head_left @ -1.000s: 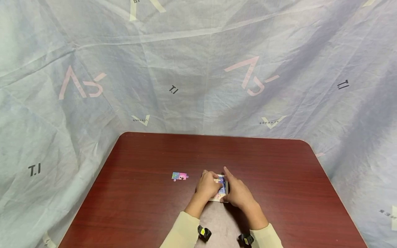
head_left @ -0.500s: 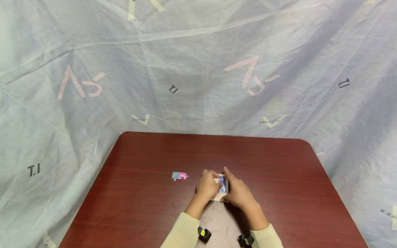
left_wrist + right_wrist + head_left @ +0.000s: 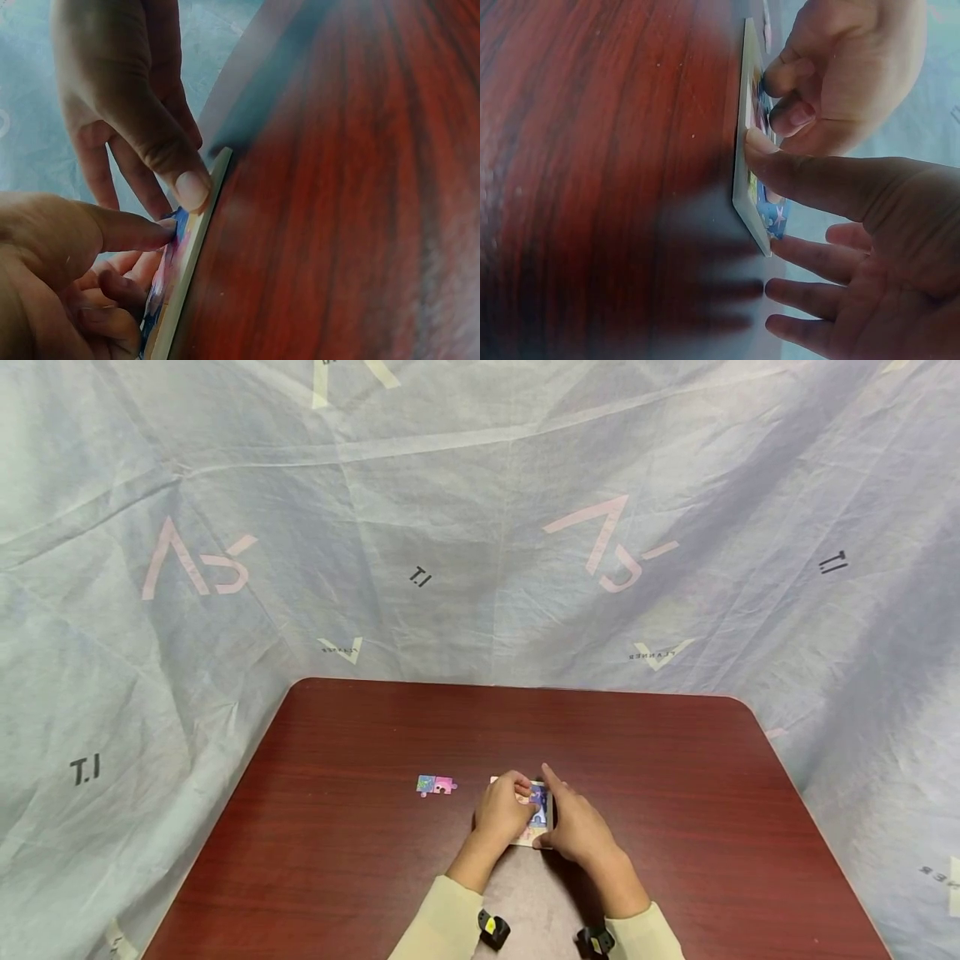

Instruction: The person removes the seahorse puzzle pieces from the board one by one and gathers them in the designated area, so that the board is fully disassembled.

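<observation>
A small jigsaw puzzle board (image 3: 528,837) with a pale frame and colourful pieces lies flat on the table, partly covered by both hands. My left hand (image 3: 501,808) is over its left half, fingers curled; its thumb (image 3: 146,232) touches the pieces. Whether it pinches a piece is hidden. At the right end, my right hand (image 3: 581,828) holds the board, with its thumb (image 3: 763,142) on the near rim and the index finger reaching the far edge. Two puzzle pieces, one blue-green (image 3: 425,784) and one pink (image 3: 444,785), lie side by side left of the board.
The dark red wooden table (image 3: 637,743) has rounded far corners. Pale printed fabric (image 3: 480,568) hangs behind it and along both sides. Black wrist cameras (image 3: 493,929) are strapped over the beige sleeves.
My left fingers have drawn back and curled more, uncovering the board's far left corner. My right hand, the board and the two loose pieces stay in place.
</observation>
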Tool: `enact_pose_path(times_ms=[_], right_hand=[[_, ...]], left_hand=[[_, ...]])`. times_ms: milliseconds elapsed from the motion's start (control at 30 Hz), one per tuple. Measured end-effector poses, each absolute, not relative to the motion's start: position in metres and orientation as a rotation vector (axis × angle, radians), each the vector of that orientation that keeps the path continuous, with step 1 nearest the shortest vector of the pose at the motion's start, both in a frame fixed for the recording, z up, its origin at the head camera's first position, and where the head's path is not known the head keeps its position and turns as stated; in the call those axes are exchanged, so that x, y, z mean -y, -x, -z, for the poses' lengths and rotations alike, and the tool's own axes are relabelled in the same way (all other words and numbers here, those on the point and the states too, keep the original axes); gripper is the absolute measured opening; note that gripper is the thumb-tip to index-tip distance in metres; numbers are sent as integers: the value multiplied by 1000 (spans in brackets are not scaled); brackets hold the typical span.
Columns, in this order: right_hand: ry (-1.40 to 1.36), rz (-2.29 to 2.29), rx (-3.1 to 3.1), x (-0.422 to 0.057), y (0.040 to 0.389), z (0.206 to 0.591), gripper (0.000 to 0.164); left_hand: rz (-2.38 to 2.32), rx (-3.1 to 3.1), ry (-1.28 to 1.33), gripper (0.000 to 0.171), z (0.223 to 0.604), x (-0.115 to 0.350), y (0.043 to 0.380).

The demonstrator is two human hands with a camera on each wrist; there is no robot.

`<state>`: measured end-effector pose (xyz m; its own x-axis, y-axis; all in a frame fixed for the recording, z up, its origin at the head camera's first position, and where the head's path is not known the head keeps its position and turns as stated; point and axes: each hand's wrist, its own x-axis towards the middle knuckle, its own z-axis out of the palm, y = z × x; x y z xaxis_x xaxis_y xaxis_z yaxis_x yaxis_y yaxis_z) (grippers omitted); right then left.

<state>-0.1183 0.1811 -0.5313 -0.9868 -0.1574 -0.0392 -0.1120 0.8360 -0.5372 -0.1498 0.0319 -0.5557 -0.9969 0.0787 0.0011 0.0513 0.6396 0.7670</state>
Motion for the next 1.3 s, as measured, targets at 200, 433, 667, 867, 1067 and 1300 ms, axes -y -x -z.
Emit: enact_pose_path(times_ms=[200, 433, 667, 867, 1067, 1300], right_hand=[[218, 834, -2932, -182, 118, 530, 123], [229, 852, -2948, -181, 118, 529, 122], [236, 879, -2963, -180, 119, 529, 130], [240, 848, -2966, -180, 122, 531, 132], [246, 829, -2965, -180, 123, 532, 129], [270, 799, -2955, -178, 122, 529, 123]], left_hand=[[-1322, -2802, -145, 43, 556, -31, 150], [-1262, -2836, -197, 28, 557, -31, 151], [-1269, -2836, -188, 19, 558, -29, 151], [-1318, -2819, -159, 14, 560, -28, 152], [-1316, -2845, -200, 7, 559, -27, 155], [-1306, -2868, -223, 16, 556, -22, 153]])
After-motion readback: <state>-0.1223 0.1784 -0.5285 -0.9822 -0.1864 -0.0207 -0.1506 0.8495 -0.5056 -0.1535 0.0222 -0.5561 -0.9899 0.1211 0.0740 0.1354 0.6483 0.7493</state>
